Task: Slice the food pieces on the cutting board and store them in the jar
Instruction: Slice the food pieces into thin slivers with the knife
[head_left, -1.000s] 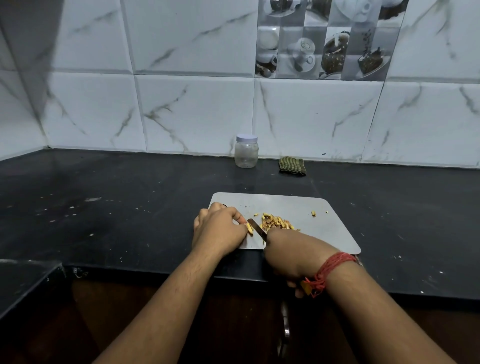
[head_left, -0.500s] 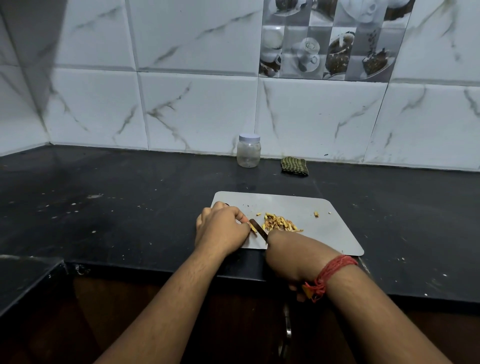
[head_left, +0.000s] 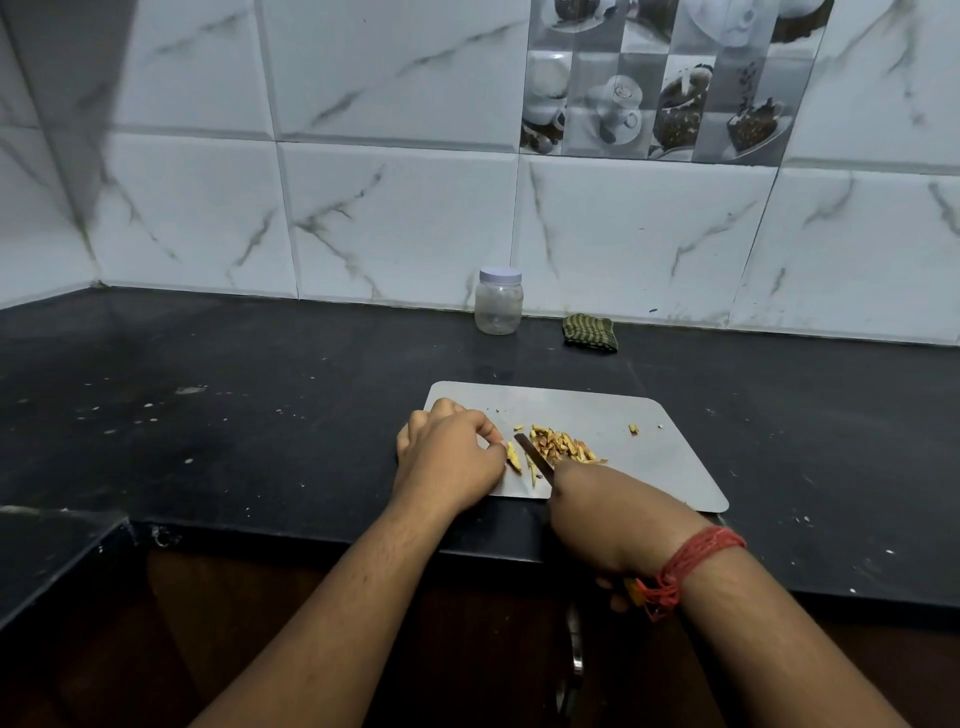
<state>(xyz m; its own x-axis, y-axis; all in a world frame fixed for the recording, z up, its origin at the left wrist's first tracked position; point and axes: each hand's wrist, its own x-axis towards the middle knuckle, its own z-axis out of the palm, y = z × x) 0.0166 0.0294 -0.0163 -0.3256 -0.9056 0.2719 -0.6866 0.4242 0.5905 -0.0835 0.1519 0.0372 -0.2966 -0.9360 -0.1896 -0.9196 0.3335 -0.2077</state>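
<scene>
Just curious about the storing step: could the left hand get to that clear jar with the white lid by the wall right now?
Probably yes, once it lets go: the left hand pinches a food piece, but bare black counter lies before the clear white-lidded jar.

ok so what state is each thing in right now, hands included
jar: upright by the wall, lid on, looks nearly empty
cutting board: flat on the counter
sliced pile: heaped mid-board, none in the jar yet
food piece: on the board, pinched at the left hand's fingertips
knife: blade down beside that piece
left hand: curled, pinching the piece
right hand: gripping the knife
striped cloth: bunched by the wall
</scene>
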